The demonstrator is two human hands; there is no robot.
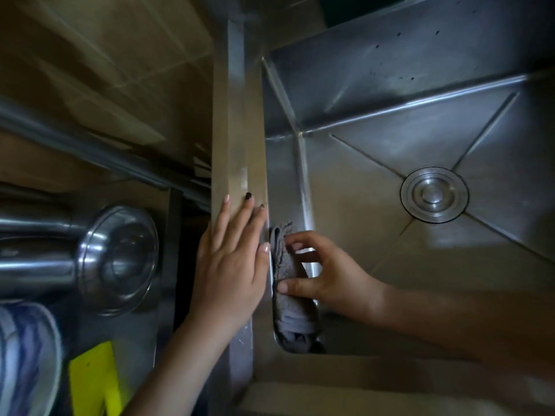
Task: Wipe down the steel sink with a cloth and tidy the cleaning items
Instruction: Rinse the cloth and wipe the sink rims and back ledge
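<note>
The steel sink (390,94) fills the right half of the view, with a round drain (434,194) in its floor. A grey cloth (289,295) is pressed against the sink's left inner wall near the front corner. My right hand (324,277) grips the cloth, fingers spread over it. My left hand (234,259) lies flat on the sink's left rim (237,145), fingers apart, holding nothing, right beside the cloth.
To the left of the rim sit steel bowls (120,256) on their sides, a blue-striped white plate (27,355) and a yellow item (96,382). Cardboard-coloured surfaces and a metal rail (90,145) lie further back left.
</note>
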